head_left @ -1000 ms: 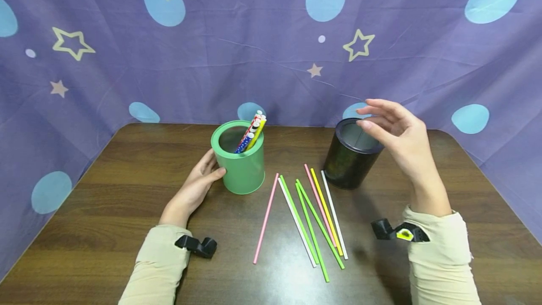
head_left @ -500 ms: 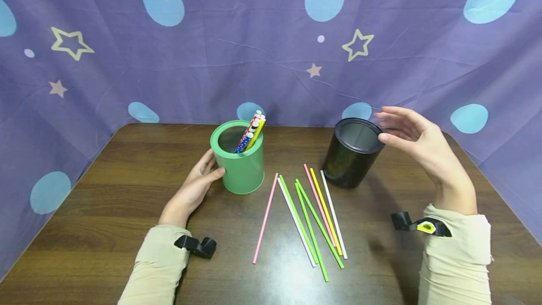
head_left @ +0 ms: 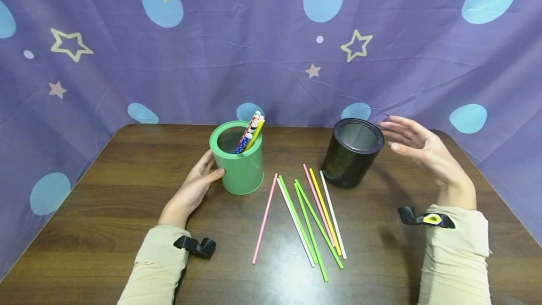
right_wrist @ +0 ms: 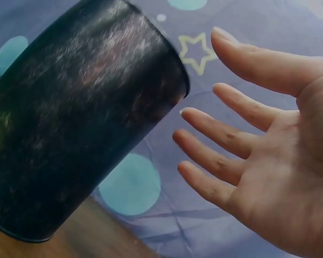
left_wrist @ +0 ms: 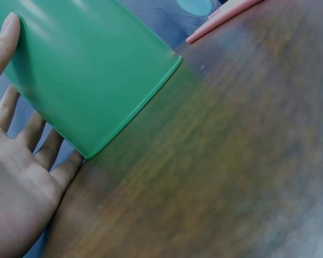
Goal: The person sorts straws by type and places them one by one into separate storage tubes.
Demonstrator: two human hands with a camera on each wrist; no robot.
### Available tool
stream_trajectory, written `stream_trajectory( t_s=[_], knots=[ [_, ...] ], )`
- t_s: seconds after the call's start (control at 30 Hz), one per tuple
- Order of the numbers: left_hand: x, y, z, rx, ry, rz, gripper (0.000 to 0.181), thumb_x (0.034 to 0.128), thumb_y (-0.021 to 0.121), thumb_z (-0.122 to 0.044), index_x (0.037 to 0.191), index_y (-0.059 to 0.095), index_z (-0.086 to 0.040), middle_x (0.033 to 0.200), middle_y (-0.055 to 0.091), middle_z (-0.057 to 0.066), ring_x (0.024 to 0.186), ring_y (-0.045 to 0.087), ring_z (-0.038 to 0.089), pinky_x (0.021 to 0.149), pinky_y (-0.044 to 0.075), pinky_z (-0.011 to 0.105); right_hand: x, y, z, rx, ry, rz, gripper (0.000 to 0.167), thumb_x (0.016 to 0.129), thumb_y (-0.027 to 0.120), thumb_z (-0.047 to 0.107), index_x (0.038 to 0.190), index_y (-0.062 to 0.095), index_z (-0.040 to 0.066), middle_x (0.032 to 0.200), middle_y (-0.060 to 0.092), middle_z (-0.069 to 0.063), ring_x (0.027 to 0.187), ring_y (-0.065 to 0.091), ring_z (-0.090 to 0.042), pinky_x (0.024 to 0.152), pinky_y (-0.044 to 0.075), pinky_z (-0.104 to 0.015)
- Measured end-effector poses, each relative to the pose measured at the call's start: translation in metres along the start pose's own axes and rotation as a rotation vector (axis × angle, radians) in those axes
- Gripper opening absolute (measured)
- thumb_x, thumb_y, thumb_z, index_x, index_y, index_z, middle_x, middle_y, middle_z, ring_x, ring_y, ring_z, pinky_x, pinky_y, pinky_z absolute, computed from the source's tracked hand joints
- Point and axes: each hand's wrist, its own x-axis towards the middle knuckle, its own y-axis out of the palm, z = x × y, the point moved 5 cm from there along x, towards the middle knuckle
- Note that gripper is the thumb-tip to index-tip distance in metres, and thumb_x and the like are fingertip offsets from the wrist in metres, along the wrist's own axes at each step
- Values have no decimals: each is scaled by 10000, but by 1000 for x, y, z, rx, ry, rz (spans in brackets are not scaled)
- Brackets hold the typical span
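One green can (head_left: 242, 173) stands on the tabletop (head_left: 123, 192), gripped by the left hand (head_left: 194, 187); an uneven push could tip it. The right hand (head_left: 431, 155), spread, hangs just beside the black can (head_left: 349, 166); a brush could topple that toward the thin sticks (head_left: 317, 220).

Bright head view, dimmer wrist views
Glare whitens the table (head_left: 292, 288) (low centre); the left wrist view shows it blurred.
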Motion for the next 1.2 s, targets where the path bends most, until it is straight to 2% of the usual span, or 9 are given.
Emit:
stream_trajectory(
  t_s=[0.13,0.27,0.6,0.77,0.87,0.97,1.07,1.2],
  knots=[
    [0,0,0,-4,1,-1,810,975,612,-91,1588,84,-54,1644,73,146,1503,40,260,1198,34,477,0,0,-12,-61,87,23,624,960,521,-99,1529,337,81,1456,498,23,1290,489,-72,958,455,-196],
    [0,0,0,-6,4,-1,793,978,597,-69,1588,92,-54,1644,83,141,1502,55,256,1200,49,470,1,3,-22,-62,119,49,668,945,541,-103,1541,306,87,1452,475,22,1268,497,-69,969,449,-200],
    [1,0,1,-14,9,8,797,977,603,-77,1589,92,-59,1645,79,139,1502,50,250,1200,47,470,8,17,-46,200,61,156,779,899,547,-162,1558,224,101,1479,425,-95,1323,461,-177,1043,411,-262],
    [0,0,-1,-31,17,7,802,971,595,-58,1583,77,-30,1643,63,158,1504,41,263,1203,62,458,9,21,-51,216,48,168,808,890,572,-135,1566,190,89,1514,368,-132,1359,409,-195,1065,384,-271],
    [-1,1,-3,-43,29,9,786,967,575,-28,1574,77,-2,1638,73,179,1501,56,283,1202,123,417,11,23,-52,195,49,157,815,884,569,-130,1568,177,75,1513,352,-148,1360,391,-204,1064,380,-268],
    [-1,0,-4,-56,52,-5,763,966,569,-19,1574,109,-10,1628,121,189,1493,109,298,1179,216,349,13,23,-54,174,55,133,824,879,580,-122,1568,172,71,1504,343,-135,1356,368,-205,1062,368,-256],
    [-2,-3,-7,-74,99,-46,722,964,570,-11,1571,179,-35,1598,218,192,1464,211,299,1134,298,295,14,23,-56,162,61,104,820,876,590,-117,1565,190,75,1490,347,-131,1341,363,-213,1050,370,-247],
    [-3,-7,-10,-99,178,-115,621,970,552,13,1538,317,-77,1495,412,109,1371,389,231,1081,367,267,13,25,-60,202,47,79,807,877,604,-117,1558,217,76,1482,359,-133,1335,364,-234,1050,368,-246]
  ],
)
